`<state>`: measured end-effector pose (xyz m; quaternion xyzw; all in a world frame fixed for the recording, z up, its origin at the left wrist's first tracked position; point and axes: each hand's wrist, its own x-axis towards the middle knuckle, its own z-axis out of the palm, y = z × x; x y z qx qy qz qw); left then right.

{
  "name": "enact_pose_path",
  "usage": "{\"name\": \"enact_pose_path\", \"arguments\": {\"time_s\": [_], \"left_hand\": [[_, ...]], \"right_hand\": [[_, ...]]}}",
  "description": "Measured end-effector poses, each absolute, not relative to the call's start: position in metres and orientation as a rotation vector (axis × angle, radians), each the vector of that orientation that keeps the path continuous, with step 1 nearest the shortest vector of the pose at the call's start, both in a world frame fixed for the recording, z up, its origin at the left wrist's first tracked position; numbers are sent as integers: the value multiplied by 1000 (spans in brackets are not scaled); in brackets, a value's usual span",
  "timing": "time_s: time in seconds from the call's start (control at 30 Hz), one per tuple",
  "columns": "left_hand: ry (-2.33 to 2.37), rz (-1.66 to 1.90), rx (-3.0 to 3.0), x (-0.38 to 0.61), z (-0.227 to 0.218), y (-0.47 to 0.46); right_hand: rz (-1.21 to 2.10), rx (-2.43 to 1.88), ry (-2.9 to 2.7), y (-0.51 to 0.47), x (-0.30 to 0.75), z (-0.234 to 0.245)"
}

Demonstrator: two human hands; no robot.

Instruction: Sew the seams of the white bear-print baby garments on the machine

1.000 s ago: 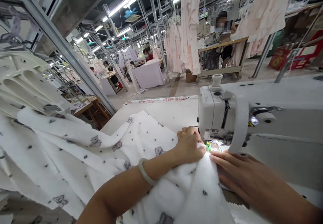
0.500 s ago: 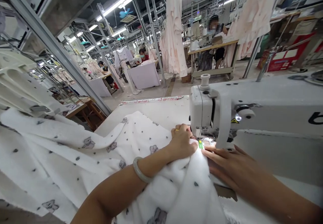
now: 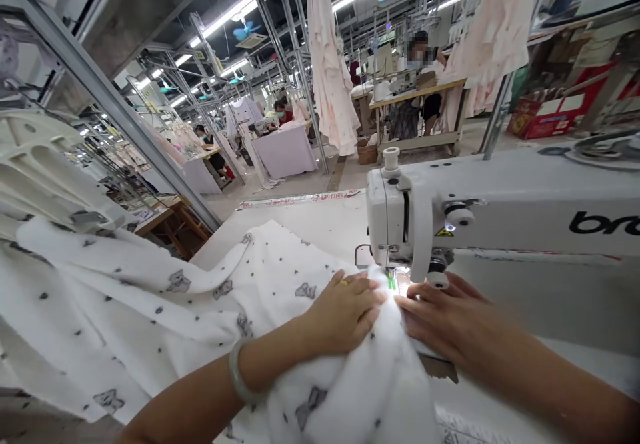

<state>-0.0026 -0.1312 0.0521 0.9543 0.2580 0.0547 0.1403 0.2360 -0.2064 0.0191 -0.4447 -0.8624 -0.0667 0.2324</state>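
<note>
Nearest the camera, both forearms run in from the bottom edge, the elbows cut off. The left hand (image 3: 345, 311), with a pale bangle (image 3: 239, 379) on the wrist, lies palm down with fingers loosely spread on the white fleece fabric (image 3: 165, 304) printed with small grey figures, pressing it flat rather than clutching it. The right hand (image 3: 443, 321) lies flat too, fingers stretched toward the needle area, its fingertips on the raised fold of fabric between the two hands; it grips nothing. The fabric bunches up under both wrists, spreads left across the table (image 3: 310, 221) and runs out of view at the lower left.

Just beyond the fingertips, the needle and presser foot are washed out by the lamp's glare and partly hidden behind the fabric fold; only a green glint shows. Above them stands the white sewing machine (image 3: 430, 204), its arm cut off at the right edge with lettering only partly readable.

Farther off, pink garments (image 3: 327, 64) hang from overhead rails, and other people sit at distant tables.
</note>
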Motion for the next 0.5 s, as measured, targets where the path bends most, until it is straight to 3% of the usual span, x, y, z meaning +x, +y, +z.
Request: {"name": "enact_pose_path", "arguments": {"time_s": [0.2,0.37,0.5], "left_hand": [[586,103,2809,-3,65,-108],[616,212,2750,-29,81,-159],[773,263,2762,-37,61,-190]], "right_hand": [[-207,-1055,-2459,-209,240,30],[-126,-697,-2641,-228,228,46],[-383,-620,-2673,-241,214,35]]}}
